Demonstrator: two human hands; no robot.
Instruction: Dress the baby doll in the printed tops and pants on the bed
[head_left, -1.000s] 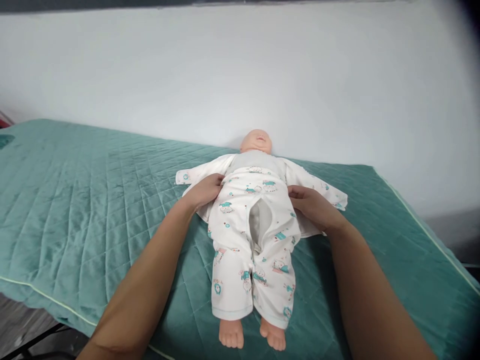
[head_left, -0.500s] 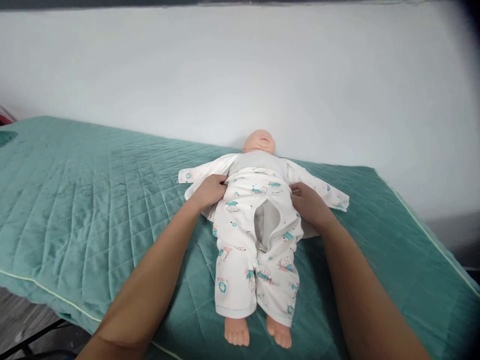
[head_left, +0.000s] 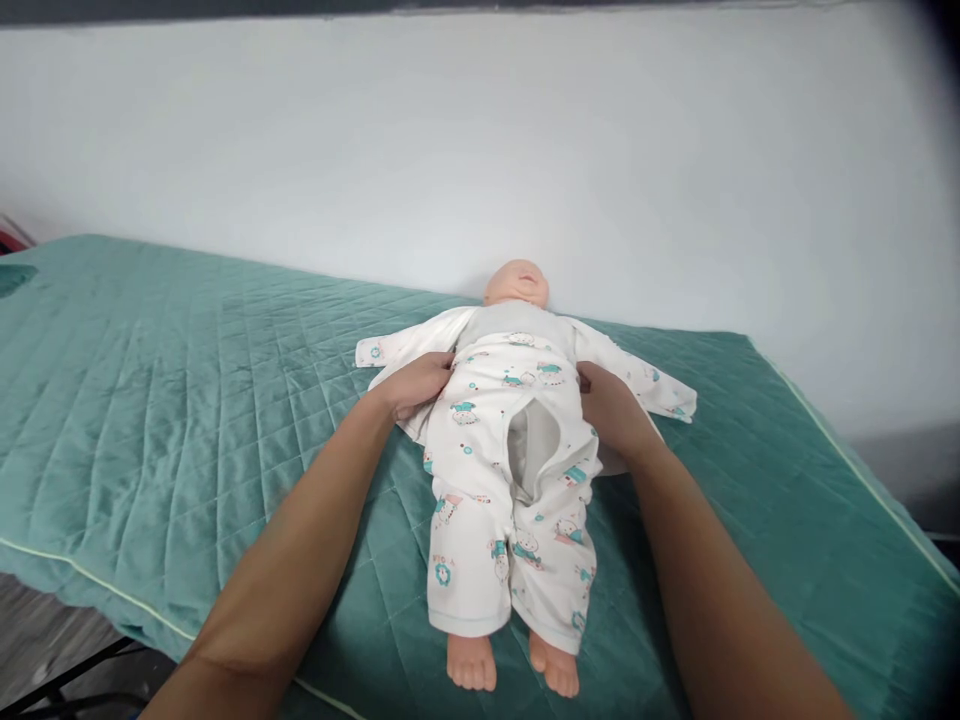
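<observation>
From my distant place I see, through the head camera, a green quilted cover [head_left: 187, 400] that fills the lower and middle part of the frame, with stitched diamonds and a pale yellow-green edging along its borders. Behind it a plain whitish wall [head_left: 480, 140] occupies the upper half, and a dark band [head_left: 300, 8] runs along the top edge. In the lower left corner there is a grey floor [head_left: 30, 630] with a black bar [head_left: 71, 680], and at the left margin a small red thing [head_left: 11, 240], too little visible to name. The doll [head_left: 517, 370] lies on its back on the cover, right of the centre, head near the wall and bare feet toward the bottom of the frame. It wears printed white trousers [head_left: 476, 480], and a white jacket [head_left: 427, 335] spreads out at both sides. The body is between my two hands: the left hand [head_left: 420, 385] touches one flank, the right hand [head_left: 615, 410] the opposite one. Both have bent, narrow fingers against the clothing, but the fingertips are partly hidden, so I cannot tell whether they pinch the cloth.
</observation>
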